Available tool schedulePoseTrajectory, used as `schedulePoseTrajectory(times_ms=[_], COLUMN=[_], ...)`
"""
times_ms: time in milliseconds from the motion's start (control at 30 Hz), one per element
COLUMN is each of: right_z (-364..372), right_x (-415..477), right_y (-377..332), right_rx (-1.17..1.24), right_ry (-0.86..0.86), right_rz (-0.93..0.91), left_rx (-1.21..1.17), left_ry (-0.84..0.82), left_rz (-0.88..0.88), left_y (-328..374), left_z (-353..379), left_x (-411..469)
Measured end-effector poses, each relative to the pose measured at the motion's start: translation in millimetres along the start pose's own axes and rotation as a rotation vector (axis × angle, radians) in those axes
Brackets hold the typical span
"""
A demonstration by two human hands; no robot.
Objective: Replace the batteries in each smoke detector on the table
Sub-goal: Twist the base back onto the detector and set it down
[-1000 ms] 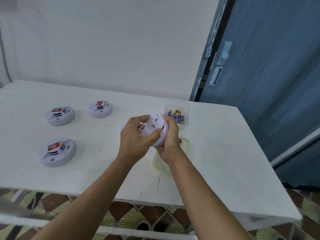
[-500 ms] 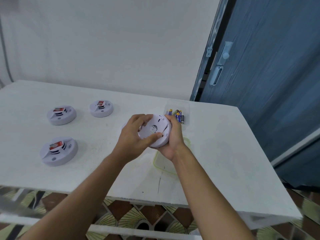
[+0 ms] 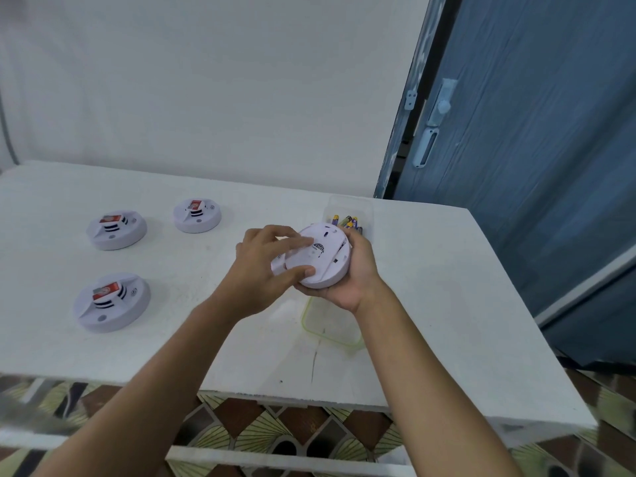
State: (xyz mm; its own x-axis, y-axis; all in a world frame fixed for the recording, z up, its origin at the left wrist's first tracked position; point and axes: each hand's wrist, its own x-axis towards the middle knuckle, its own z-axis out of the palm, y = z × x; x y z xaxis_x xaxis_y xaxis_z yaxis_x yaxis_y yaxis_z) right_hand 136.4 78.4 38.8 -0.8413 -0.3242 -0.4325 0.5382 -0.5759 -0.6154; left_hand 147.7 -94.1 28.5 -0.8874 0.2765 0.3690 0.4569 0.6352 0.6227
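A round white smoke detector (image 3: 321, 258) is held above the white table (image 3: 447, 304), its flat back cover facing me. My right hand (image 3: 354, 273) cups it from below and from the right. My left hand (image 3: 265, 266) presses on the cover, fingers on top and thumb at the lower rim. Three more white detectors lie on the table to the left, each with a red battery showing: one near (image 3: 112, 302), one far left (image 3: 116, 229), one further back (image 3: 197, 215). A clear box of loose batteries (image 3: 349, 220) sits just behind my hands.
A clear lid with a green rim (image 3: 330, 325) lies on the table under my right wrist. A white wall runs behind the table and a blue door (image 3: 533, 149) stands at the right. The table's front edge is close to me, with patterned floor tiles below.
The detector has been turned in my hands so its flat back now faces me. My left fingers have shifted onto the cover, and both hands have moved slightly right.
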Motion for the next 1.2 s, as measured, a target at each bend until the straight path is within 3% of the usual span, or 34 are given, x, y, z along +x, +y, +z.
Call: schedulePoseTrajectory(times_ms=[233,400,533,667,867,1100,1200], right_z=[2,0,2,2,5,5,3], right_x=[6,8,6,7,4,10,9], right_y=[0,3,4,3,1,7,6], right_rx=[0.125,-0.183,-0.285,-0.36,-0.464,-0.368,-0.44], right_ry=[0.034,0.135,0.136,0.103,0.184,0.221,0.214], right_rz=[-0.024,-0.102,-0.34,-0.467,-0.497,-0.503,-0.506], left_rx=[-0.072,-0.126,-0.423,-0.677,-0.836,-0.867,-0.824], left_ry=[-0.006,0.086,0.107,0.127,0.097,0.039,-0.005], left_rz=[0.138,0.009,-0.189,-0.323,-0.392,-0.457,-0.496], left_y=[-3,1,5,9,8,5,6], left_z=[6,3,1,1,2,2,-1], left_x=[-9,-9,-3,1,3,2,3])
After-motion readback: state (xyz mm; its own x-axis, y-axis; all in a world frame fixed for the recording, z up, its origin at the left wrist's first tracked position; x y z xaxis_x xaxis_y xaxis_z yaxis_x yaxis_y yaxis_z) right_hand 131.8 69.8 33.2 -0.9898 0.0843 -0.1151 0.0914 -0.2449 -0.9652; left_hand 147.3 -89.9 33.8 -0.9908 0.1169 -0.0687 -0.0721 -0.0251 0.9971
